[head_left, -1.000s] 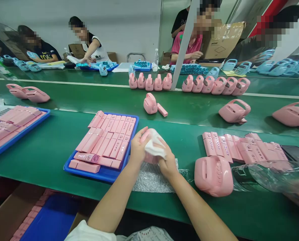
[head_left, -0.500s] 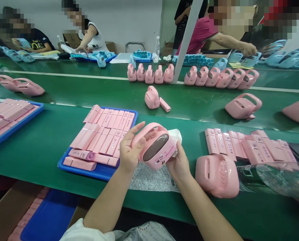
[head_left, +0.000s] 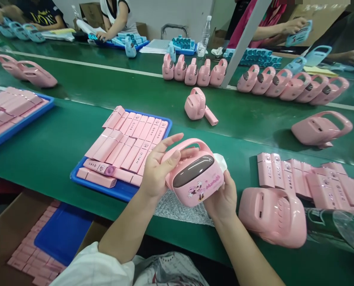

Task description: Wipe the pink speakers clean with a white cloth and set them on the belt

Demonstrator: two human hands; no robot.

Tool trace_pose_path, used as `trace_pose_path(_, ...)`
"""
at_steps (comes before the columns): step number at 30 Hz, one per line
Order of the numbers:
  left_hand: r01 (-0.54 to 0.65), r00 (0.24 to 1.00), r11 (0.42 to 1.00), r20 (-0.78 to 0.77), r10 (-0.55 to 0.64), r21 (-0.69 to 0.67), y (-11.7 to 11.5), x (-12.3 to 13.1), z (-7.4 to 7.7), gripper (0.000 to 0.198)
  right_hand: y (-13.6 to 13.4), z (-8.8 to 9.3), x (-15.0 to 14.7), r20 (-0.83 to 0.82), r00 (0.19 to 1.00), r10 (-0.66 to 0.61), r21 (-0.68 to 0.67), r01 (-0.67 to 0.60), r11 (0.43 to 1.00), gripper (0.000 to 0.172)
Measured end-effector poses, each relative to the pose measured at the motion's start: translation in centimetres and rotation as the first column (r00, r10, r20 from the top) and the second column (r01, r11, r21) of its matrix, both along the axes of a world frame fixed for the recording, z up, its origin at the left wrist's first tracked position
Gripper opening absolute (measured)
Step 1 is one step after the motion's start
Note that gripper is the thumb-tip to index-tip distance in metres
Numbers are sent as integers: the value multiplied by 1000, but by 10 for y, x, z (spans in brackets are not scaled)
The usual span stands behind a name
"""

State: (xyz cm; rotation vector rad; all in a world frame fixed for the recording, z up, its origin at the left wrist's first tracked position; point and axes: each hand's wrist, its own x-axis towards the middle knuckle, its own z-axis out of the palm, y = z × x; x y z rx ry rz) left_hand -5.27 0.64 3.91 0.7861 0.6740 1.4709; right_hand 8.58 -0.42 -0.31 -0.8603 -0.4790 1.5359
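Note:
I hold a pink plastic device [head_left: 195,178] with a carry handle, a dark oval window and a cartoon print, above a sheet of bubble wrap [head_left: 179,208]. My left hand [head_left: 159,171] grips its left side, thumb on the body and fingers stretched over the handle. My right hand [head_left: 221,196] cups its right underside and also holds a white cloth [head_left: 221,161] behind it. A blue tray [head_left: 120,190] of pink rectangular parts lies just left of my hands. Another pink device [head_left: 274,216] lies face down at my right.
Loose pink parts [head_left: 308,178] lie at the right, a clear bag [head_left: 343,228] beside them. Pink devices [head_left: 197,103] sit on the green belt [head_left: 105,95], with rows behind. Another blue tray [head_left: 19,123] is at the left. A box [head_left: 22,238] stands below. Other people work across the table.
The device has turned from being wiped under the cloth to window side up and facing me, and the cloth is now behind it. My view has shifted downward and closer.

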Motion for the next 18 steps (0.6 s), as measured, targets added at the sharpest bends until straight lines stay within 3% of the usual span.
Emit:
trace_pose_path(7,-11,997,999,-74,9,-33,-3,-2,4,49,-4,1,2,149,989,-22,30,18,999,40)
trace_pose_path(18,11,995,999,-97,-7,44,-16,3,12,54,-7,4,2,74,994,-76,3,76,997,34)
